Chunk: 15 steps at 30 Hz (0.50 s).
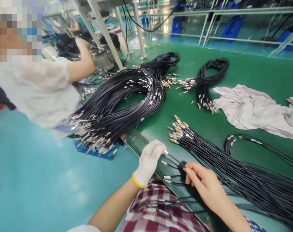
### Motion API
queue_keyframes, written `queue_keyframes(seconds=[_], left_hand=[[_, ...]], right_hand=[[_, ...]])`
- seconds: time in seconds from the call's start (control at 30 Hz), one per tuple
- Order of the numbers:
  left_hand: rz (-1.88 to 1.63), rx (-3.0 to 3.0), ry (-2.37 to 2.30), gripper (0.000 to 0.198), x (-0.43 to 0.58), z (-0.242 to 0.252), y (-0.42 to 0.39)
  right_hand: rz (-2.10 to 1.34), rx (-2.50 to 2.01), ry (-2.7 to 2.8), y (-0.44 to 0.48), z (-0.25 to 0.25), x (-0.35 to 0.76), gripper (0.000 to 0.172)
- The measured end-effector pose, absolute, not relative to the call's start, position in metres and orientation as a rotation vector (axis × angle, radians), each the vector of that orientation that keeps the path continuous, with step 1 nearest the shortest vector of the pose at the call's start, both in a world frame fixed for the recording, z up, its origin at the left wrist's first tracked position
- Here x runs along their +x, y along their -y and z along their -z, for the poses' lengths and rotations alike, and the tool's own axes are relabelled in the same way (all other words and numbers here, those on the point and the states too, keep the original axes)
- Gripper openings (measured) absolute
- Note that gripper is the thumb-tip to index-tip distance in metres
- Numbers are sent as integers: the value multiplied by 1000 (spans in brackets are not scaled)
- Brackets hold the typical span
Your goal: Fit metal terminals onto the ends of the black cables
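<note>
My left hand (148, 161), in a white glove with a yellow cuff, pinches the metal-tipped end of a thin black cable (174, 158). My bare right hand (204, 183) grips the same cable a short way along, between thumb and fingers. Below it, several loose cable ends with silvery connectors (167, 177) lie near the edge of the green table (180, 100). Just beyond my right hand stretches a thick bundle of straight black cables (223, 167), its connector ends pointing to the upper left.
A large coil of black cables (122, 106) overhangs the table's left edge. Two smaller coils (163, 64) (212, 74) and a crumpled whitish cloth (259, 109) lie farther back. Another person (35, 87) works at the left. White table legs (108, 35) stand behind the large coil.
</note>
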<state>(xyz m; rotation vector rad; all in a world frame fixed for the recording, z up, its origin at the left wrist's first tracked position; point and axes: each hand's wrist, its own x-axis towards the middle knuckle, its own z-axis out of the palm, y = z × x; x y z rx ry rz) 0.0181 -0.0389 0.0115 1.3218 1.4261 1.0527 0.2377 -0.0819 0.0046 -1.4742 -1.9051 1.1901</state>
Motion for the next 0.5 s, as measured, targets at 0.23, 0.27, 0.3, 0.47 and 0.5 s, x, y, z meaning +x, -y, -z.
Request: queue_keyframes(seconds=[0.23, 0.27, 0.3, 0.47, 0.5], left_hand=[[-891, 1377, -1426, 26, 12, -11, 38], [-872, 1396, -1428, 27, 12, -12, 38], [-853, 1412, -1431, 29, 12, -12, 39], [-807, 1357, -1387, 33, 2, -13, 38], [-800, 1335, -1367, 33, -1, -13, 37]], right_hand=[[-909, -1463, 2131, 65, -22, 211, 16], [-892, -1447, 2126, 59, -25, 202, 13], [-897, -1437, 2123, 54, -27, 193, 12], [-1357, -1346, 1925, 42, -18, 170, 24], [-1451, -1313, 1860, 42, -15, 170, 26]])
